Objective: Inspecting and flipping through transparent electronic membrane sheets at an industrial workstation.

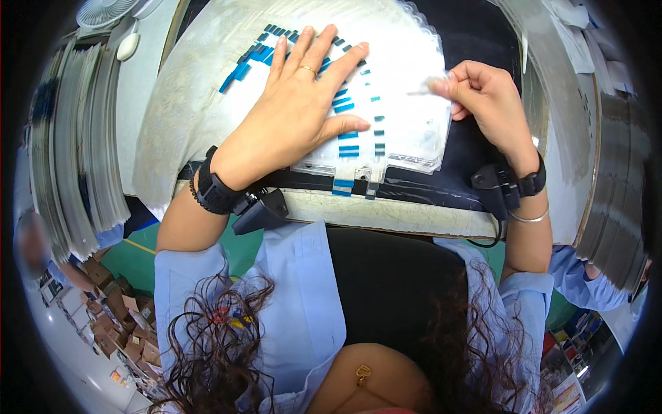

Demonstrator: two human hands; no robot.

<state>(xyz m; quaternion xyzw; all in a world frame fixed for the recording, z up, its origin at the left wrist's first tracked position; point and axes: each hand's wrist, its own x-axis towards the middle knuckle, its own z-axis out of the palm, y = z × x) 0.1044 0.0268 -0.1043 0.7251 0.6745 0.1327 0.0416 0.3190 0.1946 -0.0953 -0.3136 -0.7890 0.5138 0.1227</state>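
Observation:
A fanned pile of thin, clear-and-white plastic sheets [407, 62] covers the dark work surface, with rows of blue and dark tabs curving across it. My left hand [293, 100] lies flat on the pile, palm down and fingers spread over the tabs. At the pile's right edge, my right hand [489, 100] is closed in a pinch, thumb against the fingers. A thin, clear piece of film [418, 90] shows at its fingertips; whether it is loose or part of a sheet is unclear. One blue tab [343, 187] and a dark tab stick out at the near edge.
Tall stacks of sheets stand at the left [76, 145] and right [617, 179]. A white fan [103, 12] is at the far left. The bench's pale front edge [414, 215] runs before me. Other people sit at both sides; cardboard boxes [121, 310] lie lower left.

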